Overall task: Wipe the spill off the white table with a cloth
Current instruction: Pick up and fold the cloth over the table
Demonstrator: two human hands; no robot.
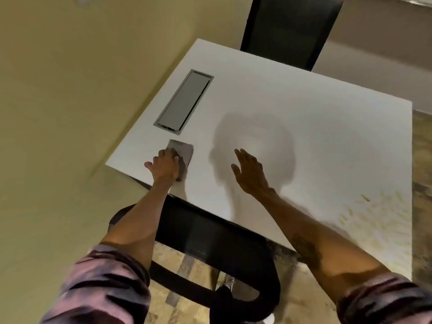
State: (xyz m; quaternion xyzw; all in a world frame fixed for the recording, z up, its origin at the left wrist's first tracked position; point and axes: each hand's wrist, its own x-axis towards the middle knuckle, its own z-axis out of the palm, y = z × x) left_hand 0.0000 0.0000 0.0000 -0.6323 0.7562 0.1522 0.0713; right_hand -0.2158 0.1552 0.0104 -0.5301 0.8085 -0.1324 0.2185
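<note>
A folded grey cloth (181, 152) lies flat on the white table (304, 118) near its front left corner. My left hand (164, 166) rests on the near part of the cloth, fingers curled over it. My right hand (249, 170) hovers over the middle of the table with its fingers spread, holding nothing. A yellowish spill (376, 216) of streaks and droplets covers the table's front right corner, well away from the cloth.
A grey metal cable hatch (184, 101) is set into the table just beyond the cloth. A black chair (210, 239) stands between me and the table's front edge. Another black chair (289, 29) stands at the far side. A beige wall runs along the left.
</note>
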